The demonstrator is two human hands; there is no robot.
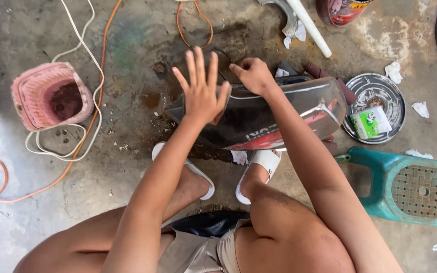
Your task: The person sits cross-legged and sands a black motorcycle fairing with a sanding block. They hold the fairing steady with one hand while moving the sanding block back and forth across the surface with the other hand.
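Head view looks straight down on us squatting over a stained concrete floor (127,45), our feet in white sandals (259,167). Our left hand (201,91) is raised flat with all five fingers spread wide, holding nothing; its palm hovers over, or perhaps just touches (we cannot tell which), the near left end of a dark motorcycle body panel (274,119) with a red stripe and a glossy clear-looking sheen. Our right hand (253,75) sits just beyond and to the right of the left one, fingers curled together and pinching the panel's far upper edge. The panel lies under both hands and runs off to the right of them, resting above our feet.

Far to the left of the left hand stands a pink woven basket (51,96), ringed by a white cord (84,50) and an orange cable (97,111). To the right of the right hand, past the panel's end, a round metal lid (380,91) lies on the floor with a small green-and-white packet (370,121) on it. Nearer us on that side is a teal plastic stool (410,187). Beyond the right hand lie a white pipe (309,28) and scraps of white paper (394,72).
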